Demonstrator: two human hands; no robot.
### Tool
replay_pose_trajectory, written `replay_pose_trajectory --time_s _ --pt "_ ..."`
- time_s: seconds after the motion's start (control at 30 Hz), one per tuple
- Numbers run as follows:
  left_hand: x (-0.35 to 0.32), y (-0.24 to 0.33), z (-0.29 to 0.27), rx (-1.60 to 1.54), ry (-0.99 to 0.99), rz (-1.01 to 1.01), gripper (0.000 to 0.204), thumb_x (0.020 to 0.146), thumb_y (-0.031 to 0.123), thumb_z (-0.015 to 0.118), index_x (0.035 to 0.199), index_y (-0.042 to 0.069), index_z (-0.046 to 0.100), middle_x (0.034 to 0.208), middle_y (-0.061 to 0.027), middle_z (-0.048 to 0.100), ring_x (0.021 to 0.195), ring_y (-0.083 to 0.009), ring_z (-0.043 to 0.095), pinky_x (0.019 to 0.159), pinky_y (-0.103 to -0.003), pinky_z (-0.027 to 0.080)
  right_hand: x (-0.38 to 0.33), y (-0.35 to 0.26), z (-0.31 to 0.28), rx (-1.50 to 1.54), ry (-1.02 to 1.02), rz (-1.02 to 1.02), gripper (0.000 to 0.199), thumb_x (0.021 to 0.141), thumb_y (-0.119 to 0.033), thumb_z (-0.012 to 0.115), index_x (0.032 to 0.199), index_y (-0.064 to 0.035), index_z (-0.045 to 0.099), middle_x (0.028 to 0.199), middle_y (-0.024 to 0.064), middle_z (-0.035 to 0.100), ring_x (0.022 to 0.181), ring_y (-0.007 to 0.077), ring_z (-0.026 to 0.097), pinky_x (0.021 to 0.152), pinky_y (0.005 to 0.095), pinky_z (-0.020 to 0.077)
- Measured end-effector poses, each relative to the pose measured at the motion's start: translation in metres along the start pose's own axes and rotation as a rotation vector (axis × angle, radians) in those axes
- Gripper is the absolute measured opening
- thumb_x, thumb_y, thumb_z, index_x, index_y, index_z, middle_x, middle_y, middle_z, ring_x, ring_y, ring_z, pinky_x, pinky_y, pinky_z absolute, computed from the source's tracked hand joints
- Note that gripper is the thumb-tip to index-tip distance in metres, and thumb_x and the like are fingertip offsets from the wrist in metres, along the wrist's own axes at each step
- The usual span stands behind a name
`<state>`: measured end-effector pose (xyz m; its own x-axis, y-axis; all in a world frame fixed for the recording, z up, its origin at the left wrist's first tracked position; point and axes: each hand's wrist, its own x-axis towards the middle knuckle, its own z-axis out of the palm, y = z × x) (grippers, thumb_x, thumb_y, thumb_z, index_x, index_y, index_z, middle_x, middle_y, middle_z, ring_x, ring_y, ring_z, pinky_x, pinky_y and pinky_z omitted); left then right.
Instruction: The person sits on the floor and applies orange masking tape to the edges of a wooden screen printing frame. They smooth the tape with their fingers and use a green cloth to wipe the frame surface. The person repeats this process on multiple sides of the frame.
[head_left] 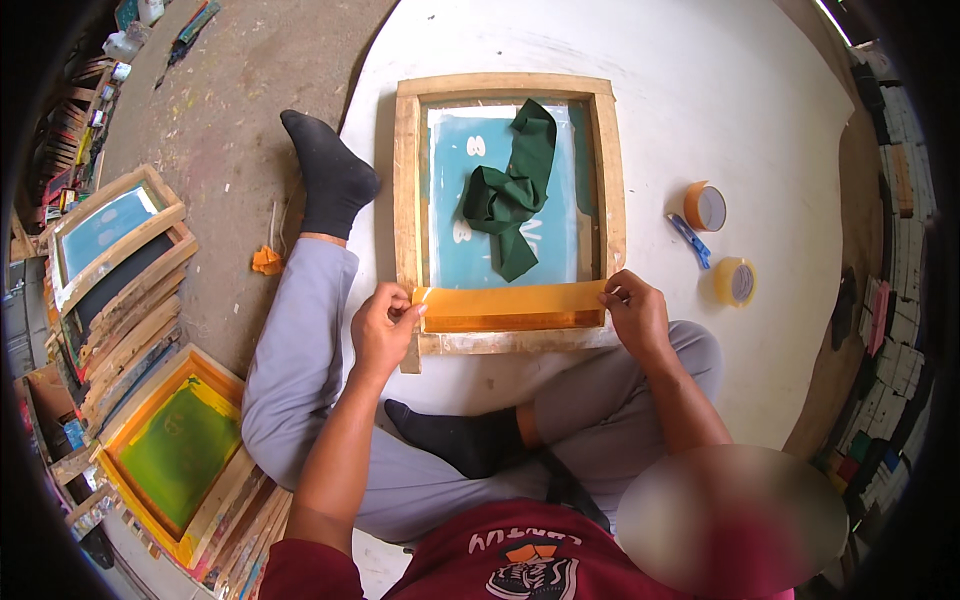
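Note:
A wooden screen-printing frame [408, 180] with blue mesh lies flat on the white board in front of me. Along its near side a strip of orange-brown packing tape [510, 301] is stretched from side to side. My left hand [381, 328] pinches the tape's left end by the frame's near left corner. At the near right corner, my right hand [637, 312] pinches the other end between thumb and fingers. A crumpled dark green cloth [510, 200] rests on the mesh. Whether the tape touches the mesh along its whole length, I cannot tell.
To the right on the white board [740, 130] are a brown tape roll [705, 207], a blue utility knife [689, 240] and a clear yellowish tape roll [735, 282]. Stacked wooden frames [130, 290] stand at the left, near a green-meshed frame [180, 450]. My legs flank the near side.

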<state>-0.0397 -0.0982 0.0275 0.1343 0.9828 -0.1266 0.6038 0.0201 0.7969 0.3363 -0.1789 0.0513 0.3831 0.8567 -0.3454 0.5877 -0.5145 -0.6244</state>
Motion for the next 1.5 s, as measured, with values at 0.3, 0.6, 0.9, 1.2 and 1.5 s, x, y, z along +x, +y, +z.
replay_pose_trajectory --time_s 0.3,0.6,0.9,1.2,1.5 --pt "0.004 0.002 -0.010 0.191 -0.102 0.344 0.012 0.084 0.010 0.081 0.086 0.005 0.071 0.081 -0.0094 0.071 0.071 -0.0285 0.068 0.064 -0.037 0.052 -0.013 -0.001 -0.005 -0.230 -0.074 -0.050 0.015 0.090 -0.020 0.068 0.101 -0.0162 0.078 0.099 0.0137 0.077 0.094 0.0375 0.072 0.083 0.0476 0.0563" --pt "0.003 -0.002 -0.010 0.252 -0.164 0.340 0.008 0.083 0.014 0.082 0.088 0.008 0.080 0.083 -0.0082 0.073 0.073 -0.0294 0.069 0.066 -0.039 0.053 -0.011 0.003 0.001 -0.279 -0.098 -0.074 0.015 0.089 -0.018 0.068 0.099 -0.0156 0.079 0.099 0.0126 0.077 0.093 0.0366 0.073 0.083 0.0478 0.0569" --pt "0.003 0.001 -0.012 0.376 -0.308 0.258 0.011 0.084 0.018 0.080 0.087 0.008 0.082 0.086 -0.0071 0.075 0.085 -0.0300 0.065 0.077 -0.041 0.053 -0.011 0.001 0.000 -0.363 -0.174 -0.059 0.017 0.089 -0.023 0.074 0.099 -0.0124 0.082 0.094 0.0122 0.078 0.091 0.0350 0.074 0.082 0.0455 0.0571" --pt "0.010 0.012 -0.015 0.434 -0.479 0.071 0.012 0.085 0.019 0.081 0.092 0.011 0.085 0.094 -0.0090 0.078 0.091 -0.0306 0.065 0.085 -0.042 0.054 -0.007 0.005 0.002 -0.414 -0.276 -0.010 0.014 0.087 -0.022 0.076 0.097 -0.0159 0.084 0.092 0.0126 0.078 0.089 0.0348 0.074 0.080 0.0456 0.0576" --pt "0.014 0.010 -0.012 0.479 -0.578 -0.039 0.009 0.086 0.019 0.081 0.092 0.014 0.086 0.093 -0.0084 0.079 0.094 -0.0306 0.067 0.086 -0.043 0.057 -0.003 0.005 0.000 -0.387 -0.361 0.031 0.017 0.088 -0.021 0.072 0.099 -0.0200 0.085 0.097 0.0130 0.079 0.093 0.0358 0.074 0.086 0.0466 0.0586"
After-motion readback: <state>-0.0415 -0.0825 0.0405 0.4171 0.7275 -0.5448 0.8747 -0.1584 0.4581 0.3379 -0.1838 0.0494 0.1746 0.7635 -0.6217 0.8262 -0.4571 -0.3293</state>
